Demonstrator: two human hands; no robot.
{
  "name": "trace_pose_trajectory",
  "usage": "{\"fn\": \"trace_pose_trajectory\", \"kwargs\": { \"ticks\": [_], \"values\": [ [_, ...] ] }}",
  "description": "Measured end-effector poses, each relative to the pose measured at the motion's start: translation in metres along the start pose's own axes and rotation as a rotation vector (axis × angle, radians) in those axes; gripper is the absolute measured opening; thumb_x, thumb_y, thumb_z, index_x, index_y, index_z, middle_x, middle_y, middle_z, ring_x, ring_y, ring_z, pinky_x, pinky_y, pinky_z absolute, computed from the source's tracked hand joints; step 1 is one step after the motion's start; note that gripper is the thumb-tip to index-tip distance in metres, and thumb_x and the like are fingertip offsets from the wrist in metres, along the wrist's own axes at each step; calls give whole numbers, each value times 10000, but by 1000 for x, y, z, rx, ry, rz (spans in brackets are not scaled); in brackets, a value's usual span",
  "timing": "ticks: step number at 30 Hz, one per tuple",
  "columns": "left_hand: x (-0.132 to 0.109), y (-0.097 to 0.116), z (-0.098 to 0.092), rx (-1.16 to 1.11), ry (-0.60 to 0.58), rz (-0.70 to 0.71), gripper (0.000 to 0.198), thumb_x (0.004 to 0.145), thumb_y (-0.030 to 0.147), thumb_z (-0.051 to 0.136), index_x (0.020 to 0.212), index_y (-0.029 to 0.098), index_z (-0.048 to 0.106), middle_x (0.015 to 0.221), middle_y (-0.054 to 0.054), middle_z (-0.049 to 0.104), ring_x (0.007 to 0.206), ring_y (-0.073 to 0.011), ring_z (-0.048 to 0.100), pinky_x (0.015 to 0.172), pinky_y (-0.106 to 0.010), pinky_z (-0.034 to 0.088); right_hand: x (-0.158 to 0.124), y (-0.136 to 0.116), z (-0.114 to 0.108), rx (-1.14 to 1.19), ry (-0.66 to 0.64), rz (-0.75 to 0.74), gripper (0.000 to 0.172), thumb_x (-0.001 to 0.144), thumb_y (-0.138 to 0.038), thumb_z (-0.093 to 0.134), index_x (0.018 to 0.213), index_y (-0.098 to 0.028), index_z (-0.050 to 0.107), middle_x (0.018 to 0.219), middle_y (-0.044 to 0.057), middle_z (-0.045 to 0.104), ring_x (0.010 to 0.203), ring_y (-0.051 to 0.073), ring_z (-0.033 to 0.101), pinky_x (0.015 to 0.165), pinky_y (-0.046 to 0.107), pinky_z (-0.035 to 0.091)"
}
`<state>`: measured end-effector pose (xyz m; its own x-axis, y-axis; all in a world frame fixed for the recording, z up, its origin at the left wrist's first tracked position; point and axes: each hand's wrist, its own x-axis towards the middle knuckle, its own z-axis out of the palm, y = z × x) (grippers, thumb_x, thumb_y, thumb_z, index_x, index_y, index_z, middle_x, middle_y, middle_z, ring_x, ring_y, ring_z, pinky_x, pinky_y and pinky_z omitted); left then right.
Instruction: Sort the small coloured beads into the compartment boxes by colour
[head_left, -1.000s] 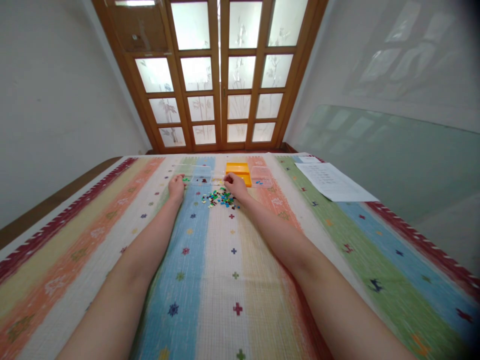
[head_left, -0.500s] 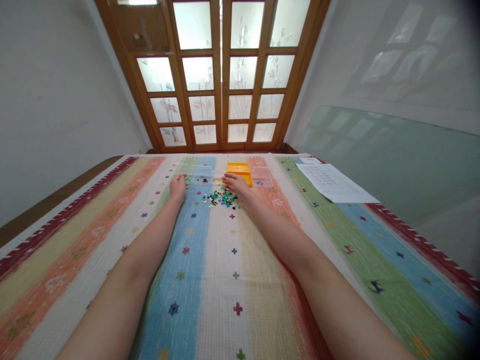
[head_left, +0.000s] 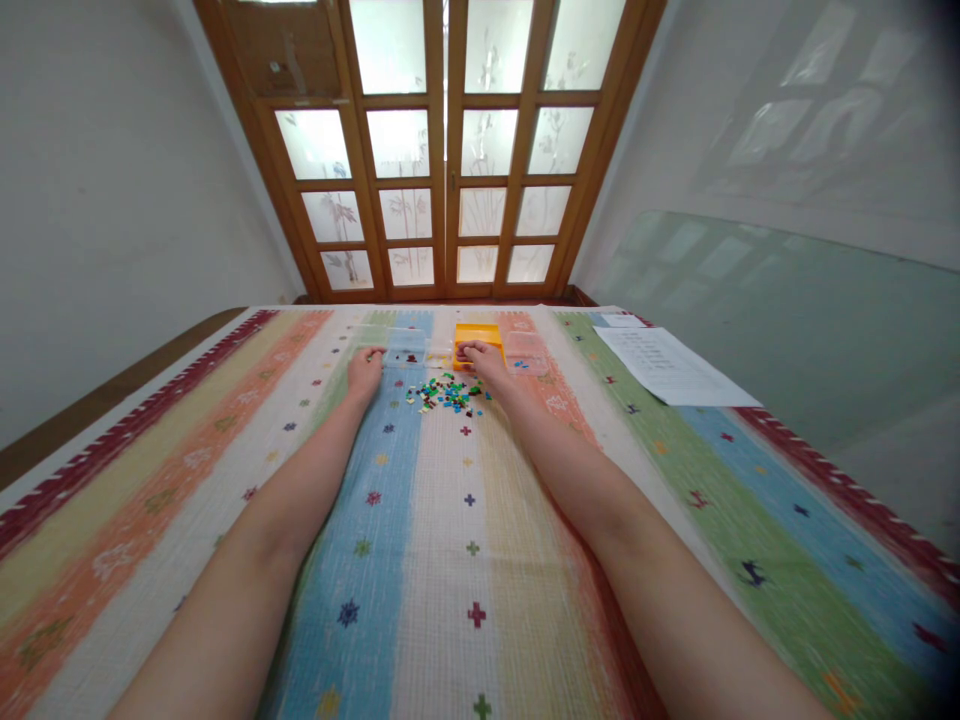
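A loose pile of tiny coloured pieces (head_left: 448, 393), green, blue, dark red and pale yellow, lies on the striped tablecloth. My left hand (head_left: 364, 371) is curled to the left of the pile, its fingertips at the side of a clear box (head_left: 406, 342) that holds a few dark red pieces. Whether it grips a small piece cannot be made out. My right hand (head_left: 484, 361) is over the front left of a yellow box (head_left: 478, 330), thumb and fingers pinched together. Anything between them is too small to see. Yellowish pieces (head_left: 439, 358) lie between the two boxes.
Right of the yellow box stands a clear box (head_left: 526, 345) with a few blue pieces. Printed paper sheets (head_left: 667, 365) rest farther right on the tablecloth (head_left: 442, 600). Beyond the table's far edge are wooden glazed doors (head_left: 446, 200).
My right hand has moved slightly right, from beside the pile to over the yellow box, its fingers now pinched. My left hand has shifted a little right, towards the clear box.
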<state>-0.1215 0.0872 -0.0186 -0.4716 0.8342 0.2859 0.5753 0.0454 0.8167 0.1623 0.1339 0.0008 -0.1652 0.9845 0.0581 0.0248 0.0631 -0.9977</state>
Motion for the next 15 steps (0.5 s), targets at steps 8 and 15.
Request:
{"fn": "trace_pose_trajectory", "kwargs": {
  "ticks": [8,15],
  "values": [
    [-17,12,13,126,-262,290,306,949,306,561,1065,210,827,1059,-76,815,935,-254,722,927,-372,547,-4,4,7,-325,-104,-122,176,938,-230,581,989,-191,745,932,26,769,844,162,713,818,277,581],
    [-29,24,16,262,-417,468,276,950,313,590,1054,233,834,1100,-76,806,984,-257,709,935,-366,540,-25,1,22,-846,-370,-437,275,943,-137,628,1121,-207,825,1113,63,792,1058,207,694,975,288,496]
  ]
}}
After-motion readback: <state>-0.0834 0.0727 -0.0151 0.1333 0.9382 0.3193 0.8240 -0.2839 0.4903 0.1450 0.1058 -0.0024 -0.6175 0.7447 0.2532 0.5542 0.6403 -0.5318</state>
